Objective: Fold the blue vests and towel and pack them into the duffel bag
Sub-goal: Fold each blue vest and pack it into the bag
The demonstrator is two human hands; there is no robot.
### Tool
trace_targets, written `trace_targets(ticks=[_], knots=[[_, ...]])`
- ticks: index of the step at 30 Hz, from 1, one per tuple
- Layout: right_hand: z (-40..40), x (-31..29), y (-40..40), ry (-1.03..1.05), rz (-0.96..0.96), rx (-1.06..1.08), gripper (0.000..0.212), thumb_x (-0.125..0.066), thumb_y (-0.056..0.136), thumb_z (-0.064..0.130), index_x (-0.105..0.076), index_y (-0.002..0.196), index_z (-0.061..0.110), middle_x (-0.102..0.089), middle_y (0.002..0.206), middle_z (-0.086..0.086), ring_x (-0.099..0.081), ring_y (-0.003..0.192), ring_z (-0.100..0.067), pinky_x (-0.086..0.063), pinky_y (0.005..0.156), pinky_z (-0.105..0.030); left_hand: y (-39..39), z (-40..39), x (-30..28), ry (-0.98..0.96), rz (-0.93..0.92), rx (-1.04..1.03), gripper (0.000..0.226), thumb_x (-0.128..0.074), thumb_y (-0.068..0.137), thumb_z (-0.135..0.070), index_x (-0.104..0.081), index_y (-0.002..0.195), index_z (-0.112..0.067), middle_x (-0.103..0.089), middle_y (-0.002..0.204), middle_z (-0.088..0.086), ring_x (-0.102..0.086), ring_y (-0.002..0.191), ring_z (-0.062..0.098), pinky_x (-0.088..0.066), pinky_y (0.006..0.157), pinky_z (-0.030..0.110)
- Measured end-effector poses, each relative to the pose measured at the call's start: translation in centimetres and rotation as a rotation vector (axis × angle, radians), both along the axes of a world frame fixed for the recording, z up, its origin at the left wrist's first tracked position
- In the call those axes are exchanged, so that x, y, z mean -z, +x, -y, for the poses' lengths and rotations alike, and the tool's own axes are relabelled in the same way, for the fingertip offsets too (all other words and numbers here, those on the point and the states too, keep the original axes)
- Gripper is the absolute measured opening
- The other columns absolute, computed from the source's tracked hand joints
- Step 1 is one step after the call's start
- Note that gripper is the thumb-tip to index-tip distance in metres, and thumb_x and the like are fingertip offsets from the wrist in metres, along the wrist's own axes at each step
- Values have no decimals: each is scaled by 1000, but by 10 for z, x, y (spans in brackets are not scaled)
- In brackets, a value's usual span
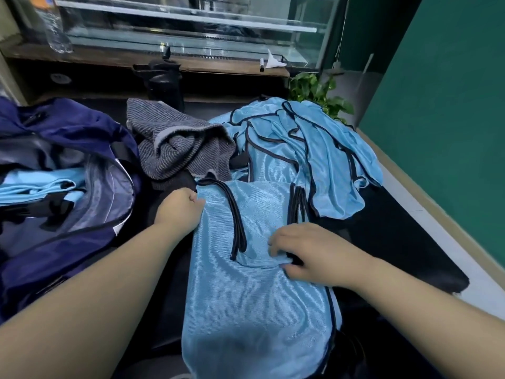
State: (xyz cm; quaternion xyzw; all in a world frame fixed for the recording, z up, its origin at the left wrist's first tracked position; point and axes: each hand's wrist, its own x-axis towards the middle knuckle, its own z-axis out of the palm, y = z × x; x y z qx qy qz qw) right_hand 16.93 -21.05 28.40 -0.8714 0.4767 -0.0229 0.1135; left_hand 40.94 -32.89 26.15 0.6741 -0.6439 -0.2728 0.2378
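Blue vest (254, 296) lies flat before me, my left hand (181, 209) gripping its left edge beside the duffel bag (54, 214), right hand (303, 250) pinching its folded strap.

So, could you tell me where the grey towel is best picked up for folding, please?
I would take the grey towel by its raised, folded-over edge at the top right, coming from above on the near side. That edge stands clear of the heap, while its right part meets the pile of blue vests and the duffel bag crowds its left.
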Motion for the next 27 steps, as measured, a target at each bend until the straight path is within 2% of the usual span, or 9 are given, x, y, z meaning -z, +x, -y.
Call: trace_targets(ticks=[3,6,9,12,15,17,19,21,27], knots=[[4,0,-16,-87,-12,-24,22,-47,77,25,-63,92,21,-65,97,6,-61,91,-16,-46,88,-34,0,-1,2,-26,-12,2,37,-54,93,-23,-36,61,-16,-41,60,-2,-41,69,26,-29,63,30],[6,-1,-29,-139,-46,-13,19,-51,76,24,-64,90,23,-64,90,10,-59,88,-13,-38,89,-24,3,2,5,-42,-19,4,34,-56,91,-23,-40,61,-15,-43,60,-1,-43,68,26,-31,61,32],[7,-3,-28,-118,-54,-11,19,-55,81,41,-64,91,27,-63,92,13,-56,93,-9,-38,93,-27,4,4,8,-51,-37,0,33,-57,90,-24,-41,62,-15,-43,60,-1,-42,66,25,-30,59,31],[11,-11,-21,-52,113,188,38,-47,82,68,-60,87,33,-60,92,16,-53,94,-4,-40,91,-28,5,7,11,-46,-80,-3,33,-59,89,-25,-43,61,-15,-44,59,-3,-42,64,23,-31,59,30],[32,-16,-21,-214,243,529,37,-59,85,52,-57,103,20,-53,103,7,-47,104,-14,-40,88,-29,6,9,14,-24,-142,1,27,-64,86,-32,-49,69,-17,-46,60,-5,-44,64,22,-33,59,30],[46,-18,-20,-145,282,725,56,-68,84,44,-45,126,15,-47,122,1,-38,121,-19,-36,92,-29,5,8,11,8,-158,-1,26,-67,83,-43,-52,89,-22,-53,72,-3,-51,70,21,-34,59,31],[59,-18,-20,-13,342,760,76,-73,81,43,-33,140,17,-42,137,-1,-31,131,-20,-34,98,-33,5,6,5,17,-98,36,42,-66,83,-49,-47,115,-29,-60,88,0,-57,83,24,-37,64,32],[69,-17,-22,57,318,712,78,-75,79,42,-32,142,22,-41,141,-1,-29,134,-20,-33,103,-35,2,8,-1,-18,49,125,55,-60,88,-49,-36,135,-35,-62,102,5,-56,89,27,-39,70,32],[86,-19,-20,113,240,648,58,-68,87,36,-43,136,18,-45,138,-3,-44,125,-20,-35,89,-24,-3,23,-11,30,297,228,43,-45,96,-49,-43,128,-22,-63,106,8,-57,86,27,-41,72,33]])
